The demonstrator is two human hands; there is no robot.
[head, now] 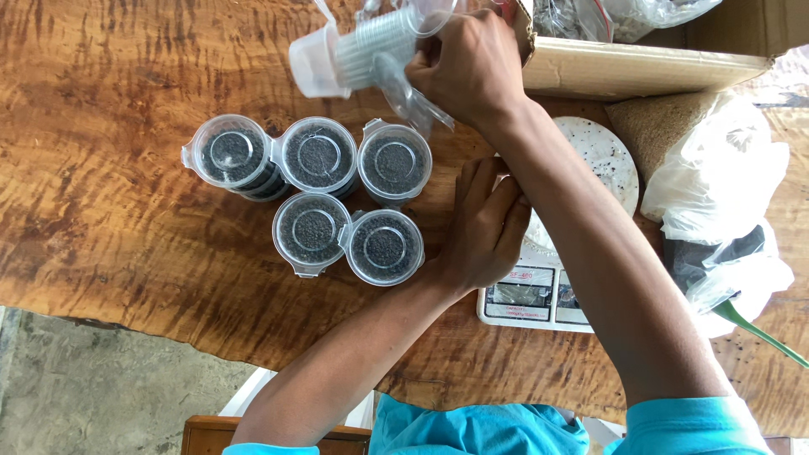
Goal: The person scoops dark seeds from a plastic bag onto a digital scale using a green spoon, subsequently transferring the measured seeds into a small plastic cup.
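My right arm (590, 253) covers most of the scale (539, 291) at four o'clock. The stack of cups (362, 42) at twelve o'clock is blurred and cut by the top edge, as is the cardboard box (624, 72) at one o'clock.

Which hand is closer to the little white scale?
The left hand. It rests against the white scale, touching its left edge. The right hand is up higher, away from the scale, holding a stack of empty clear cups near the cardboard box.
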